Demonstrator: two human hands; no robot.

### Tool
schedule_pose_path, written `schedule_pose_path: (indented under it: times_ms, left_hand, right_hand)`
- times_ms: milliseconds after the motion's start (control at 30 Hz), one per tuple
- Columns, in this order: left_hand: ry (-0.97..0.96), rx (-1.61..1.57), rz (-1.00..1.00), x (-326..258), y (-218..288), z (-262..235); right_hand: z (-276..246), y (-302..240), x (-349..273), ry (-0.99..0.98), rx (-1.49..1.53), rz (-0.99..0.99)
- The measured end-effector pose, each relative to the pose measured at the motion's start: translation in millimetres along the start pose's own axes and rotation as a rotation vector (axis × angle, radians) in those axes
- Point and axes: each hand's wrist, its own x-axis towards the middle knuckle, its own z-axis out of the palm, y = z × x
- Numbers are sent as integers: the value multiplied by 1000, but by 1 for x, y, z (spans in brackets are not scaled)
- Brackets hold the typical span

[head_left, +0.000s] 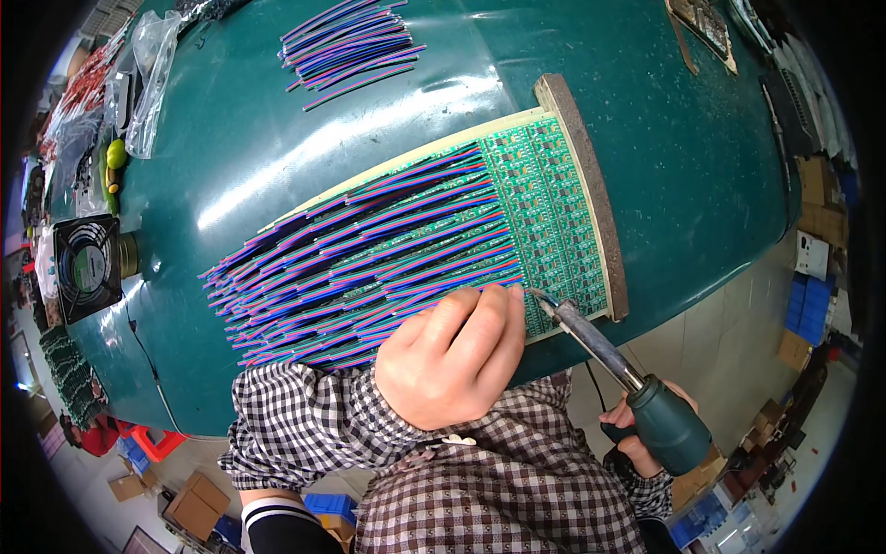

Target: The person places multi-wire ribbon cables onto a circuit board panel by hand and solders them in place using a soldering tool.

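A panel of small green circuit boards (544, 185) lies on the table with rows of multicoloured ribbon cables (369, 249) running left from it. My left hand (452, 355) is closed over the cables at the panel's near side, thumb and fingertips pinched on a ribbon cable at the boards. The fingers partly hide that cable's end. At the lower right my right hand (637, 443) is wrapped round the dark green handle of a soldering iron (600, 346). The iron's bent tip meets the boards right beside my left fingertips.
Under the panel is a wooden holder with a brown bar (591, 203) along its right side. A loose bundle of ribbon cables (351, 46) lies at the back. A black fan (88, 266) stands at the left edge, near clear plastic bags (149, 83). Boxes (198, 508) sit on the floor.
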Motion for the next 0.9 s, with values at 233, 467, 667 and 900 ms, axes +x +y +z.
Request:
schedule_pose_path:
  times_ms: [233, 467, 667, 900]
  left_hand:
    - [12, 18, -14, 1, 0, -2]
    - [18, 9, -1, 0, 3, 1]
    - [-14, 31, 9, 1, 0, -4]
    - [28, 39, 19, 0, 1, 1]
  right_hand:
    - [2, -4, 0, 4, 61, 8]
    - [10, -14, 7, 39, 102, 3]
    - [-1, 22, -10, 28, 204, -3]
    - [4, -8, 2, 19, 89, 47]
